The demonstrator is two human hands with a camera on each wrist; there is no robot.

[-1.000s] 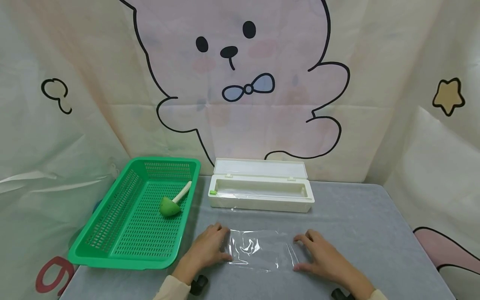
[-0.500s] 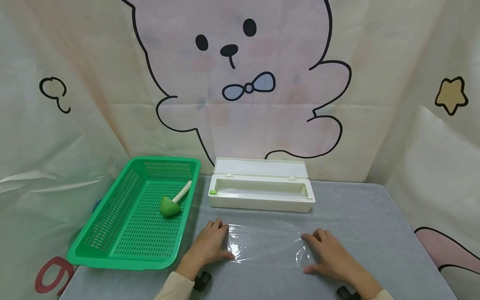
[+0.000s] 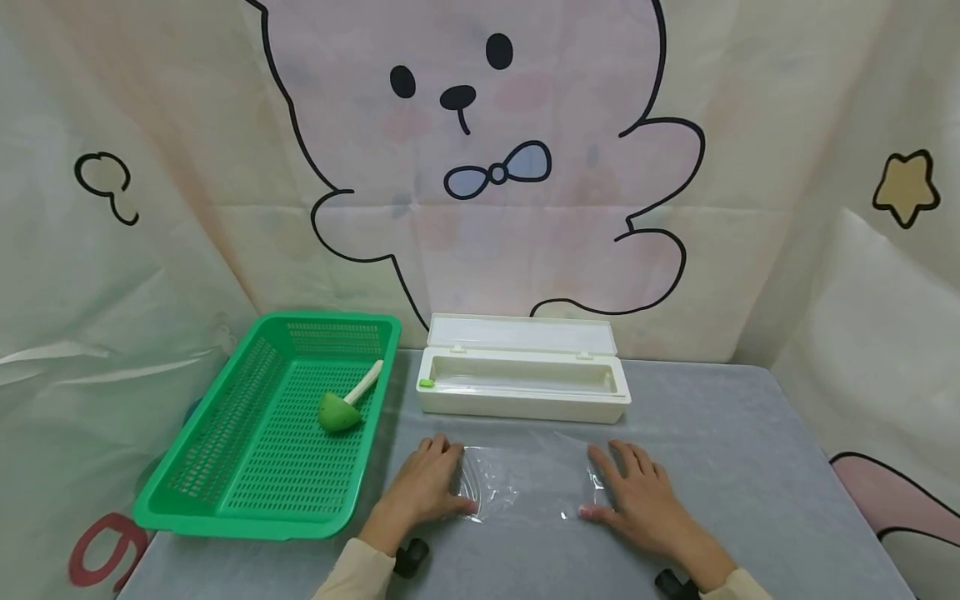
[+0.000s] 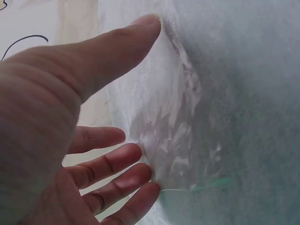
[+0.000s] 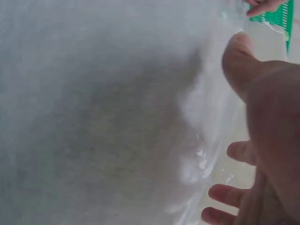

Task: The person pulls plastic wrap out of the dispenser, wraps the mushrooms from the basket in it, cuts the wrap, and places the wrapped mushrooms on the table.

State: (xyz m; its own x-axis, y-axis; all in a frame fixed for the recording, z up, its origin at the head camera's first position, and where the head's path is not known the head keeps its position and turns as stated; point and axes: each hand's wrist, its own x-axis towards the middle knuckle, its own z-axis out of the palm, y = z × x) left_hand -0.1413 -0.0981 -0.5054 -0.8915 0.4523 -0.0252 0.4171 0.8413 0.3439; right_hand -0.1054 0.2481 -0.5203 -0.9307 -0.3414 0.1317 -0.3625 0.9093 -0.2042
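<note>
A clear sheet of plastic film (image 3: 528,483) lies over the grey tabletop, between my two hands. At its left edge my left hand (image 3: 420,485) touches it with thumb and fingers spread apart. My right hand (image 3: 643,507) is at the film's right edge, its fingers loosely extended. In the left wrist view the film (image 4: 164,108) runs crinkled past the thumb and fingertips. In the right wrist view the creased film (image 5: 199,140) lies beside the right thumb and fingers; exact contact there is hard to tell.
Behind the film stands a long white box (image 3: 517,406) with its lid raised and a small green slider. A green perforated basket (image 3: 251,527) on the left holds a ladle-like utensil (image 3: 341,412) with a white handle. A printed curtain (image 3: 570,250) hangs behind.
My right hand moved outward to the right, then back left, and its fingers spread more. My left hand shifted slightly right and forward. The film's creases and shine changed.
</note>
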